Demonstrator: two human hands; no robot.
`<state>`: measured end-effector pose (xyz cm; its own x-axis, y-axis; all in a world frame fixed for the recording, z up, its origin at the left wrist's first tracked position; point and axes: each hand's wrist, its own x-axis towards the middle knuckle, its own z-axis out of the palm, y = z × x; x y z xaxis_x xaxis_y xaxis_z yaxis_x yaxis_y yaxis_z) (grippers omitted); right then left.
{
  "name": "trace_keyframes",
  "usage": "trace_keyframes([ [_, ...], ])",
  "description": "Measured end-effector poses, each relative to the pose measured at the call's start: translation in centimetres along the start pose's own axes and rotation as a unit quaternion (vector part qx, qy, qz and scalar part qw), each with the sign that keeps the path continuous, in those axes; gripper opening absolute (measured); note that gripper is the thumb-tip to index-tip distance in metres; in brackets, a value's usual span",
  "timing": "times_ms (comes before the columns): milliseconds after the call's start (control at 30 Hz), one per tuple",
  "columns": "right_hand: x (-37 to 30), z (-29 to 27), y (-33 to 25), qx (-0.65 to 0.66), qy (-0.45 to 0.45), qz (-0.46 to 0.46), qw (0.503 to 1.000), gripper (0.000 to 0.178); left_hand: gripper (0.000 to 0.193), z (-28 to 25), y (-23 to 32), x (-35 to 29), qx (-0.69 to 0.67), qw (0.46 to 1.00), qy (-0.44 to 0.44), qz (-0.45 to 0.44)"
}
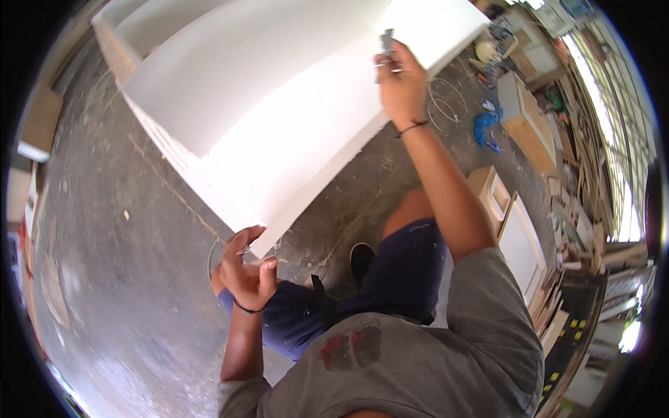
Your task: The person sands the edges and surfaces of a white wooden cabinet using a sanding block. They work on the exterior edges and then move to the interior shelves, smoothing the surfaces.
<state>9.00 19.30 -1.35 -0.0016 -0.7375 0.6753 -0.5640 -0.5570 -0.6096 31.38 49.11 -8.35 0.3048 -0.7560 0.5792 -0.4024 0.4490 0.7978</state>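
Observation:
A large white panelled piece of furniture (293,111), with raised sides and an inner divider, lies across the upper middle. My right hand (405,87) is closed around a small grey metal tool (387,43) above its right-hand part; the tool's exact kind is blurred. At the piece's near corner is my left hand (249,275), fingers curved and thumb apart, with the corner between them. Whether those fingers touch the edge I cannot tell. Thin pale shavings hang by this corner.
Thin strips (446,104) and a coiled blue hose (486,129) lie on the concrete floor (139,279) at right. Beyond are wooden boxes (526,122), a framed white panel (523,244) and stacked scrap wood. A brown box (42,122) stands far left.

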Motion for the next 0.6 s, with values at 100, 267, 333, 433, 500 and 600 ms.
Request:
trace_keyframes([
  [100,0.1,0.3,-0.2,0.091,0.033,0.033,0.995,0.025,0.033,0.8,1.7,1.8,0.053,0.999,-0.009,0.001],
  [267,0.3,-1.1,-0.1,0.273,0.019,0.119,0.954,0.024,0.020,0.6,3.3,1.6,0.165,0.986,-0.021,-0.012],
  [333,1.1,-2.3,0.2,0.394,0.022,0.184,0.900,0.025,0.019,0.4,4.0,1.4,0.204,0.978,-0.011,-0.045],
  [433,3.2,-6.8,3.6,0.519,0.088,0.256,0.811,0.028,0.021,1.4,5.3,1.5,0.235,0.964,-0.002,-0.126],
  [500,4.3,-10.2,7.4,0.477,0.130,0.236,0.836,0.028,0.022,1.6,6.1,1.8,0.213,0.965,-0.011,-0.154],
  [600,5.1,-13.3,13.5,0.340,0.106,0.273,0.894,0.030,0.022,1.5,7.5,2.8,0.158,0.963,-0.016,-0.220],
])
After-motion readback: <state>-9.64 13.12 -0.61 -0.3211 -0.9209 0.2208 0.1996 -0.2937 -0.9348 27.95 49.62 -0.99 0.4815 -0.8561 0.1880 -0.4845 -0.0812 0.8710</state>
